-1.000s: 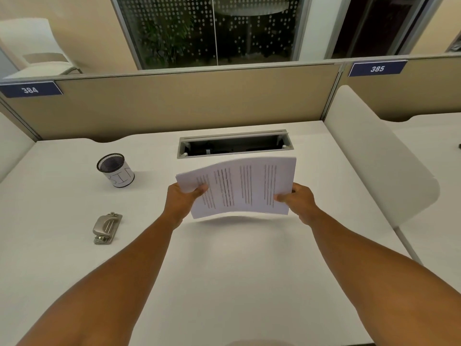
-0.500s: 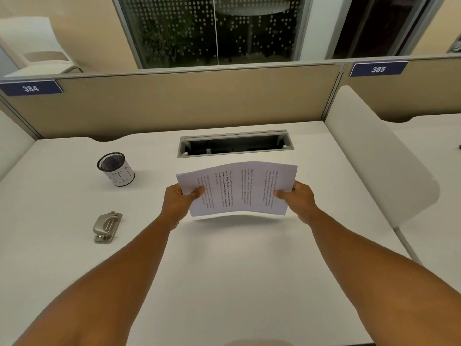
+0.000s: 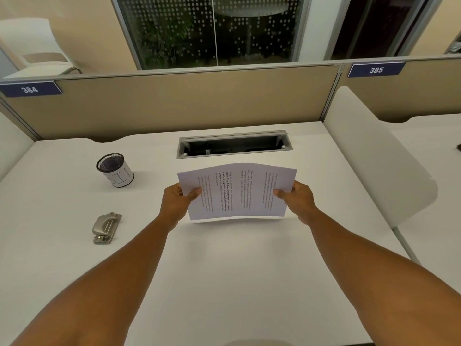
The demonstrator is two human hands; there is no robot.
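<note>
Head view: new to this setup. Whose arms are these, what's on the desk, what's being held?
No machine here. A person wears one wide-angle camera on the head, looking forward and down, so the bare arms are their own. The left hand and the right hand each pinch a side edge of the printed sheets, held bowed over the white desk. Left of them on the desk stand a mesh cup and a small metal tool, perhaps a hole punch. At the back is an open cable slot.

Matt paper sheets (image 3: 237, 193), brushed-metal punch (image 3: 106, 228), smooth matt desk (image 3: 224, 283).
</note>
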